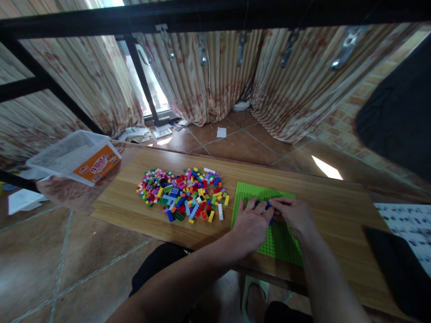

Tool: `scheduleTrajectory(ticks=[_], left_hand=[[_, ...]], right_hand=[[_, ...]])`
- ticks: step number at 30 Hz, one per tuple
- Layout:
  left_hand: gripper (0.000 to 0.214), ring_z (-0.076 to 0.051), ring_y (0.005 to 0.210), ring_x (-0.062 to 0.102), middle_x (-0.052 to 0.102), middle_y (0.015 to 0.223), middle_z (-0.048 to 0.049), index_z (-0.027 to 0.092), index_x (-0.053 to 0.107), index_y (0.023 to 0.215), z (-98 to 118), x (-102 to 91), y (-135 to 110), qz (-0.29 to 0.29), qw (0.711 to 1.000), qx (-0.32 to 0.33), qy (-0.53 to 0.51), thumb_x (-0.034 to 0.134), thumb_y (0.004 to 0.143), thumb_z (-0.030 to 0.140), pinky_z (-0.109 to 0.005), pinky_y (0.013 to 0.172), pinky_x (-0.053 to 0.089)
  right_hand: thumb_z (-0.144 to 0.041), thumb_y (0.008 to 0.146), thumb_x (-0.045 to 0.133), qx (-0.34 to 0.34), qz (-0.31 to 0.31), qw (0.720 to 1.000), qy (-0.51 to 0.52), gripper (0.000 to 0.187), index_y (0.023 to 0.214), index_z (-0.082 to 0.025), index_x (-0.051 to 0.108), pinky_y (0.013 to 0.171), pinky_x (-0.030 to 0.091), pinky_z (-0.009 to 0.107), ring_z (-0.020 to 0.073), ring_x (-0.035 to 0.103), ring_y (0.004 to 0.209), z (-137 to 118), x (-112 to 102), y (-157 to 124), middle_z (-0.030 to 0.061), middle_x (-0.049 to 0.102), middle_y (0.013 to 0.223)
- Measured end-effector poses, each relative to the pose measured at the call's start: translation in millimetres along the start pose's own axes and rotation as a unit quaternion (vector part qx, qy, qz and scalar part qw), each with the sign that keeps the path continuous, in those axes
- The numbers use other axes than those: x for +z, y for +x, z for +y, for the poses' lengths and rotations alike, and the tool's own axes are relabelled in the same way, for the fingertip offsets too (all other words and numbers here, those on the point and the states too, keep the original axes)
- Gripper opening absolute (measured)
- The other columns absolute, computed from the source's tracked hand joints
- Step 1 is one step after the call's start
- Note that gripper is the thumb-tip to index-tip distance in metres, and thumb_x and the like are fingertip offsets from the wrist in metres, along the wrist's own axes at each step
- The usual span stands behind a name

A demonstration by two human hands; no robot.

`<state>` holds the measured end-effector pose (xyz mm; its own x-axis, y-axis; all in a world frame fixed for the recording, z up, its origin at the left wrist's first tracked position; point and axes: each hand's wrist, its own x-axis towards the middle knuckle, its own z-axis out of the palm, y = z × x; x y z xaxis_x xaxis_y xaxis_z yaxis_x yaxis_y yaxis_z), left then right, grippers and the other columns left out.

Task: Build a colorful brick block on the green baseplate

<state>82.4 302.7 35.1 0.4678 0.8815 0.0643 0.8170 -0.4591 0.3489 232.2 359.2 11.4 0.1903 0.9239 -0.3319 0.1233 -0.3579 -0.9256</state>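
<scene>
A green studded baseplate [283, 246] lies on the wooden bench top in front of me. Over its middle, my left hand [251, 222] rests with curled fingers against small dark blue building bricks [271, 221]. From the other side my right hand [291, 213] reaches in, its thumb and fingertips pinched on a blue brick [268, 204]. Fingers cover most of these bricks, so their exact shape and how they join the plate are hidden. To the left of the plate is a large pile of multicoloured bricks [191, 197].
A clear plastic box [60, 157] with an orange label stands at the bench's left end. On the right are a printed sheet [409, 224] and a black flat object [397, 269]. A black metal bar with hooks [215, 18] crosses above; curtains [215, 76] hang behind.
</scene>
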Motion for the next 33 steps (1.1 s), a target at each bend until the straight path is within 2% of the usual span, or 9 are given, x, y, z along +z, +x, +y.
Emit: scheduleTrajectory(ticks=[8, 12, 16, 18, 20, 23, 26, 29, 33], left_hand=[[0.040, -0.029, 0.124, 0.043, 0.053, 0.130, -0.0122, 0.016, 0.047, 0.134, 7, 3.9, 2, 0.017, 0.998, 0.000, 0.056, 0.034, 0.096, 0.021, -0.065, 0.107, 0.032], [0.042, -0.028, 0.125, 0.044, 0.052, 0.132, -0.0151, 0.013, 0.046, 0.135, 9, 6.4, 1, 0.021, 0.997, 0.005, 0.073, 0.033, 0.096, 0.019, -0.065, 0.109, 0.031], [0.042, -0.027, 0.128, 0.045, 0.051, 0.138, -0.0128, 0.016, 0.046, 0.134, 6, 3.3, -2, 0.016, 1.000, 0.007, 0.017, 0.038, 0.093, 0.017, -0.064, 0.109, 0.033], [0.048, -0.027, 0.128, 0.046, 0.051, 0.141, -0.0107, 0.018, 0.045, 0.136, 3, -1.0, -4, 0.020, 1.000, 0.009, -0.022, 0.044, 0.088, 0.017, -0.060, 0.108, 0.036], [0.054, -0.026, 0.125, 0.050, 0.053, 0.140, -0.0100, 0.019, 0.043, 0.139, -3, -7.2, -3, 0.034, 0.998, 0.007, -0.056, 0.048, 0.085, 0.016, -0.052, 0.107, 0.041], [0.050, -0.022, 0.118, 0.057, 0.059, 0.134, -0.0102, 0.017, 0.046, 0.137, -16, -19.9, 1, 0.078, 0.991, -0.027, -0.105, 0.044, 0.087, 0.013, -0.041, 0.103, 0.046], [0.041, -0.020, 0.111, 0.061, 0.064, 0.125, -0.0098, 0.016, 0.055, 0.128, -32, -33.8, 6, 0.122, 0.977, -0.095, -0.146, 0.042, 0.089, 0.014, -0.036, 0.101, 0.049], [0.037, -0.018, 0.104, 0.064, 0.068, 0.118, -0.0084, 0.016, 0.059, 0.123, -44, -43.7, 8, 0.137, 0.966, -0.140, -0.170, 0.045, 0.090, 0.017, -0.032, 0.098, 0.051], [0.035, -0.018, 0.098, 0.066, 0.069, 0.115, -0.0077, 0.016, 0.062, 0.121, -49, -46.5, 8, 0.148, 0.961, -0.156, -0.175, 0.047, 0.088, 0.018, -0.031, 0.094, 0.052]], right_hand=[[-0.046, 0.052, 0.078, -0.018, -0.014, 0.999, -0.030, 0.033, 0.066, -0.017, 0.070, 0.043, 0.053, 0.028, 0.0118, 0.053, 0.042, 0, -2, 2, 0.0007, 0.062, 0.052], [-0.046, 0.051, 0.077, -0.033, -0.009, 0.999, -0.034, 0.034, 0.066, -0.017, 0.070, 0.041, 0.050, 0.027, 0.0116, 0.051, 0.041, -1, 0, -2, 0.0003, 0.062, 0.052], [-0.051, 0.053, 0.075, -0.043, -0.001, 0.999, -0.027, 0.039, 0.072, -0.016, 0.070, 0.046, 0.053, 0.029, 0.0128, 0.054, 0.045, 0, 1, -7, 0.0008, 0.064, 0.056], [-0.055, 0.060, 0.071, -0.053, 0.013, 0.998, -0.040, 0.042, 0.076, -0.016, 0.070, 0.048, 0.053, 0.030, 0.0134, 0.055, 0.047, 0, -2, -9, 0.0020, 0.065, 0.058], [-0.058, 0.069, 0.063, -0.077, 0.036, 0.992, -0.096, 0.045, 0.079, -0.015, 0.071, 0.047, 0.051, 0.030, 0.0142, 0.056, 0.046, -2, -7, -12, 0.0043, 0.067, 0.061], [-0.060, 0.078, 0.054, -0.140, 0.066, 0.960, -0.235, 0.049, 0.083, -0.015, 0.073, 0.051, 0.049, 0.031, 0.0175, 0.060, 0.051, -6, -11, -17, 0.0076, 0.071, 0.068], [-0.059, 0.081, 0.053, -0.192, 0.050, 0.916, -0.348, 0.047, 0.091, -0.018, 0.074, 0.057, 0.048, 0.031, 0.0200, 0.064, 0.060, -9, -9, -22, 0.0072, 0.073, 0.072], [-0.054, 0.085, 0.051, -0.216, 0.017, 0.885, -0.413, 0.041, 0.098, -0.022, 0.073, 0.059, 0.046, 0.031, 0.0206, 0.066, 0.064, -8, -3, -26, 0.0063, 0.073, 0.075], [-0.043, 0.088, 0.047, -0.230, 0.023, 0.860, -0.456, 0.034, 0.096, -0.021, 0.072, 0.062, 0.046, 0.033, 0.0222, 0.066, 0.067, -8, 4, -28, 0.0075, 0.072, 0.076]])
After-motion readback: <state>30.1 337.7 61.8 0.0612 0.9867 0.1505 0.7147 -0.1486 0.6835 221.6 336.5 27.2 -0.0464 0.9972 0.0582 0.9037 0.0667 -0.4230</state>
